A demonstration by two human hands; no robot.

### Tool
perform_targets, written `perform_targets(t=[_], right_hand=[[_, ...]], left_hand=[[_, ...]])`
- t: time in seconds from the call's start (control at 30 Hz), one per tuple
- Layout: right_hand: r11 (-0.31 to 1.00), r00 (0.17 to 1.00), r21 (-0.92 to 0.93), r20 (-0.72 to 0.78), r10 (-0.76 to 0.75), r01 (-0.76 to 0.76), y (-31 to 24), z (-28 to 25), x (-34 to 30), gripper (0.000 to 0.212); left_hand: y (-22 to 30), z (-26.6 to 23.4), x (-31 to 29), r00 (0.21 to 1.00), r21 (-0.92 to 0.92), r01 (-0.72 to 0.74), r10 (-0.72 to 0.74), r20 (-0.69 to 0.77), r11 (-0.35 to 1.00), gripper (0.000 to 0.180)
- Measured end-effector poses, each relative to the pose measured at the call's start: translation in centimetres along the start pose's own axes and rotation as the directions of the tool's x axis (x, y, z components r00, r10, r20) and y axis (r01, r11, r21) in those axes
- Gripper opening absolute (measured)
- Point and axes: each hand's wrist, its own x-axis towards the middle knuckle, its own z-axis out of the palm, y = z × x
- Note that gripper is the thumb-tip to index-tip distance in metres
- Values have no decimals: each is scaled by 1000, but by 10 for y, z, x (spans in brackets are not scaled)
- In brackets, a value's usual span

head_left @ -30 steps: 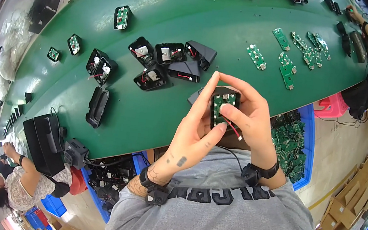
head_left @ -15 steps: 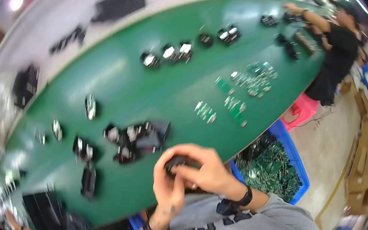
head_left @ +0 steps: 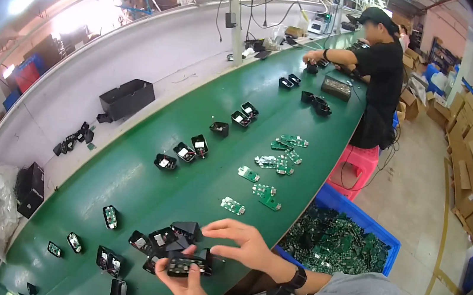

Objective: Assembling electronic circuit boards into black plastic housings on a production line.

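Observation:
My left hand [head_left: 189, 291] grips a black plastic housing [head_left: 180, 266] with parts showing along its open side, fingers behind and thumb in front. Just right of it, my right hand [head_left: 247, 249] is open, its fingers stretched toward the left and nothing visible in them. Behind the held piece lies a cluster of black housings [head_left: 141, 242], some with white parts and red wires inside. Left of these, a pair of black housings [head_left: 108, 261] and a housing with a green board [head_left: 110, 217] rest on the green table [head_left: 124, 183].
Green circuit boards [head_left: 275, 163] lie in groups along the right side. More black housings [head_left: 185, 152] stand farther up. A blue crate [head_left: 394, 255] full of boards sits below the right edge, near a pink stool [head_left: 360, 159]. A co-worker [head_left: 377, 76] works at the far end.
My hands, earlier together around a dark piece near my body, are now apart. The left has lowered with the housing; the right has opened beside it. The view has tilted up.

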Motion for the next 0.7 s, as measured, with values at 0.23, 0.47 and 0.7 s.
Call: perform_targets(t=[0.23, 0.47, 0.7], right_hand=[[975, 988, -168, 59, -140, 148, -27, 22, -27, 18], [988, 994, -116, 11, -104, 105, -39, 26, -41, 18], [993, 999, 115, 15, -35, 33, -41, 39, -39, 8]], left_hand=[[15, 15, -8, 994, 65, -52, 46, 102, 996, 75], [26, 13, -15, 998, 28, 59, -60, 37, 998, 61], [29, 3, -19, 998, 85, 20, -25, 66, 996, 62]])
